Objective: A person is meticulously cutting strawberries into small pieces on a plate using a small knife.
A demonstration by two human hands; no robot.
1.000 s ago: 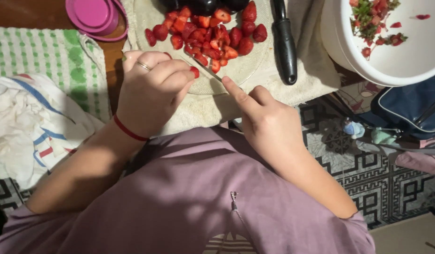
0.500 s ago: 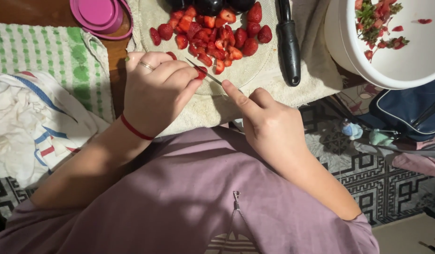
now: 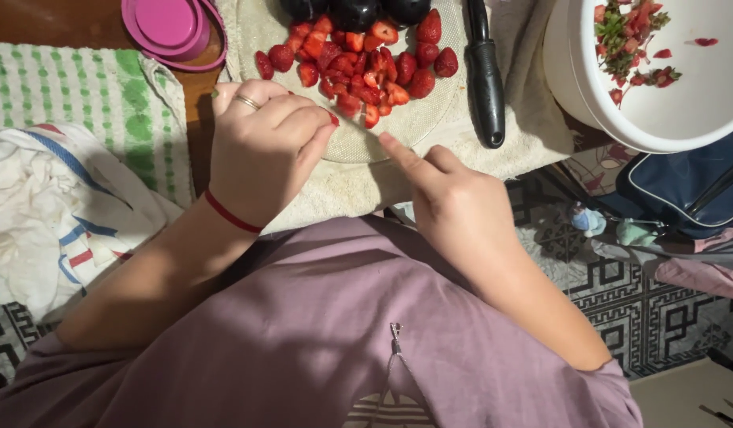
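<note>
Curling our left hand (image 3: 263, 147) tight over a berry (image 3: 332, 119) at board (image 3: 358, 143) edge, steadying it; right hand (image 3: 453, 206) grips knife, forefinger along spine; pile (image 3: 366, 59) mid-board, away from blade.

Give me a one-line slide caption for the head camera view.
Left hand steadies a strawberry while right hand cuts beside a pile of cut strawberries on a round board.

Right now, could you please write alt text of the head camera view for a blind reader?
Two hands work at a round cutting board: the left hand presses down near cut strawberries, the right hand points its forefinger along a thin knife. A white bowl holds strawberry tops.
</note>
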